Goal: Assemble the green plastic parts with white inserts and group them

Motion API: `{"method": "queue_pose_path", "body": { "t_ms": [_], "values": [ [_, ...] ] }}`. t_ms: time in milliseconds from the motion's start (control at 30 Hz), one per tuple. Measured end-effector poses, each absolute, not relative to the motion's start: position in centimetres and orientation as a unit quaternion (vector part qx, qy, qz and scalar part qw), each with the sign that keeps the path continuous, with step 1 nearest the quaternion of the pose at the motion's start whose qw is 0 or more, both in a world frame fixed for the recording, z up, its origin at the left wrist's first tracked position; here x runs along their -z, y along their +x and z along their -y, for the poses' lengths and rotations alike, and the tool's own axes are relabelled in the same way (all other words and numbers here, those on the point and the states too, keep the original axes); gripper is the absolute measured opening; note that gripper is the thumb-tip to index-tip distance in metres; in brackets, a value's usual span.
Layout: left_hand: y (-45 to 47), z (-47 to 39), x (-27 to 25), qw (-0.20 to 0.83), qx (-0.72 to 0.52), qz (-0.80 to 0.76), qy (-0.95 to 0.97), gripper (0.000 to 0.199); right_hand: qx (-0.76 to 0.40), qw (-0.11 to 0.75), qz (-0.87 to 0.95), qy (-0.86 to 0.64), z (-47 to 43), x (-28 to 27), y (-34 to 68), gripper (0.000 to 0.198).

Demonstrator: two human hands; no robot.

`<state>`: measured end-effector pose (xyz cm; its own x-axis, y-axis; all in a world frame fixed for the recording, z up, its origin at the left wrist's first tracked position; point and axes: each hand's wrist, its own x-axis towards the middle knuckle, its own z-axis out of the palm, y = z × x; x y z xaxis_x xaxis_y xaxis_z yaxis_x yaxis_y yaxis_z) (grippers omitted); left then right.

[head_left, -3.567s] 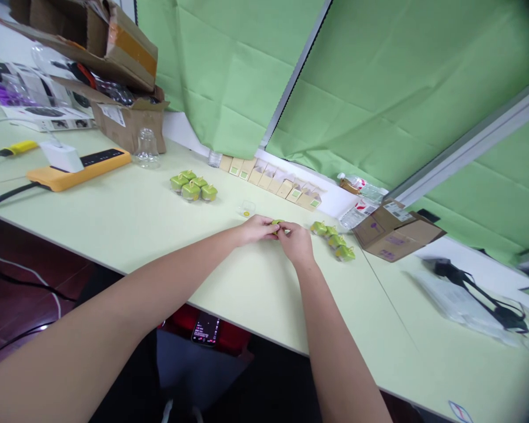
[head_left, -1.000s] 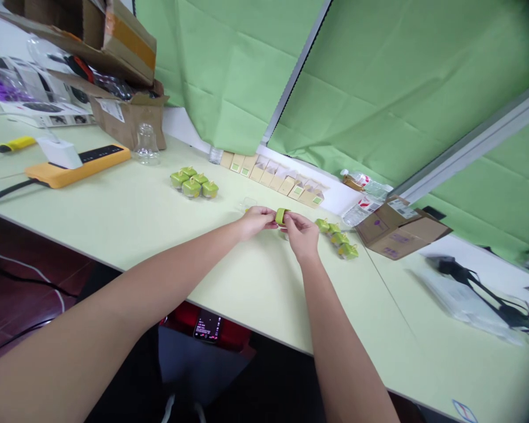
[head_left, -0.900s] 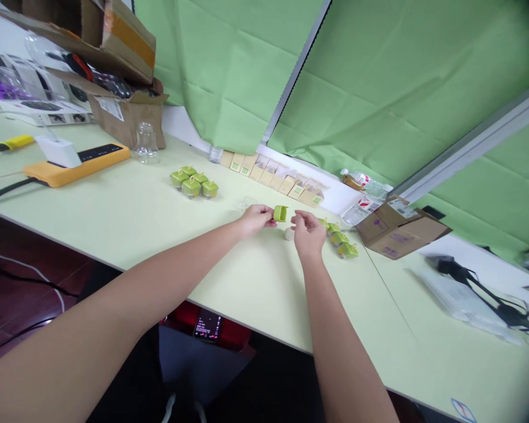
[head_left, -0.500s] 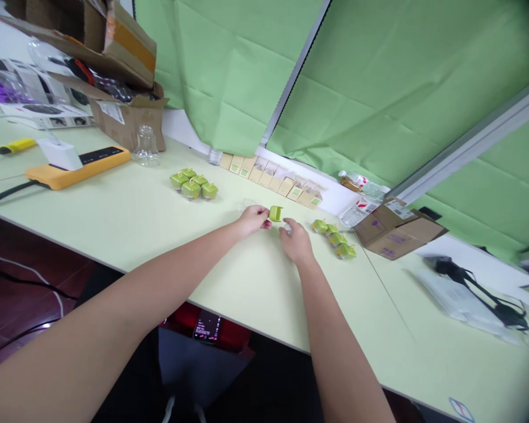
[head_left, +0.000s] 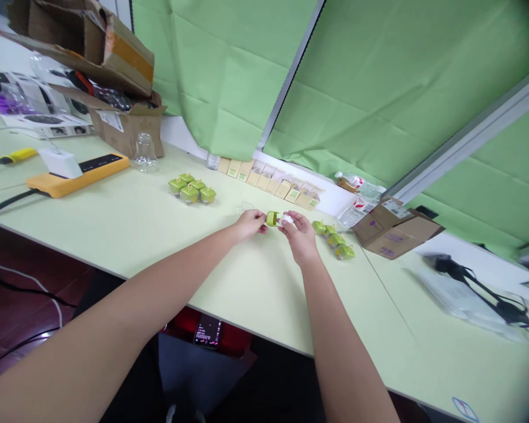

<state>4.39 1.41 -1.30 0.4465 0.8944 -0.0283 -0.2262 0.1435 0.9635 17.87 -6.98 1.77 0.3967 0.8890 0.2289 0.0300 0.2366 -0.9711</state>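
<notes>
Between the fingers of my left hand [head_left: 250,224] is a green cap [head_left: 271,218], its hollow side turned to the right. My right hand [head_left: 300,235] pinches a small white round piece [head_left: 286,219] just beside that opening; whether the two touch I cannot tell. Just behind my left hand lies a clear plastic piece [head_left: 247,206]. Several small clear containers with green lids [head_left: 189,192] form a group to the left, and another group of green-lidded containers [head_left: 335,239] stands right of my right hand.
Small cardboard boxes [head_left: 264,178] line the wall. At left are an orange power strip [head_left: 77,176], a clear plastic jar [head_left: 145,154] and a large carton [head_left: 126,126]. Plastic bottles [head_left: 357,211], an opened carton [head_left: 394,229] and a black strap [head_left: 480,288] lie to the right.
My right hand has turned and raised the white piece, bringing it close to the open side of the green cap. My left hand keeps its hold, nearly in place.
</notes>
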Motion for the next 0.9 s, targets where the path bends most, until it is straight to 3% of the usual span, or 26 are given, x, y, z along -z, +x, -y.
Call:
{"method": "queue_pose_path", "body": {
  "t_ms": [267, 533, 900],
  "values": [
    [4.4, -1.7, 1.5, 0.66, -0.439, -0.329, 0.513, 0.011, -0.426, 0.645, 0.431, -0.465, 7.5, -2.5, 18.7, 0.045],
    [4.2, -1.7, 1.9, 0.574, -0.462, -0.297, 0.607, 0.009, -0.397, 0.619, 0.438, -0.517, 7.2, -1.8, 19.1, 0.049],
    [4.4, -2.5, 3.0, 0.548, -0.495, -0.257, 0.623, 0.006, -0.342, 0.608, 0.492, -0.522, 6.4, -0.4, 18.4, 0.052]
  ]
}}
